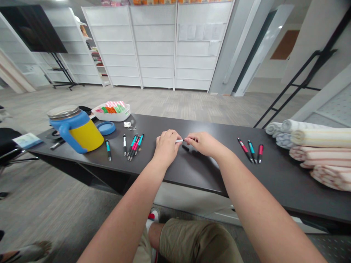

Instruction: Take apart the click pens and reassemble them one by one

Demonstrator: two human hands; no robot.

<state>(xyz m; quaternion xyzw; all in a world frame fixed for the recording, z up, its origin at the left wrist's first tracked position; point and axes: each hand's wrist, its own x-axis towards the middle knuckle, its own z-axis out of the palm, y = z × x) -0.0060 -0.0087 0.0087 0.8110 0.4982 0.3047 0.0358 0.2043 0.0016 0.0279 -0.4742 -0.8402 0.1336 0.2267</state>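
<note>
My left hand [167,148] is closed on a thin white pen barrel [179,141] just above the dark table. At the barrel's right end, my right hand [201,143] pinches a small dark part of the pen, its exact shape hidden by the fingers. A short black pen piece [185,147] lies on the tabletop below the hands. To the left are a white pen [124,145], a teal pen [108,150] and a bunch of red and teal pens [134,148]. Right of my hands lie a red pen [245,149], a teal pen [251,151] and a shorter red pen [260,153].
A yellow and blue mug [87,133] with a metal lid stands at left, near a blue round lid [106,128]. Behind it sits a white basket [112,117] of colourful packets. Rolled towels [323,138] are stacked at the right end of the table [208,175].
</note>
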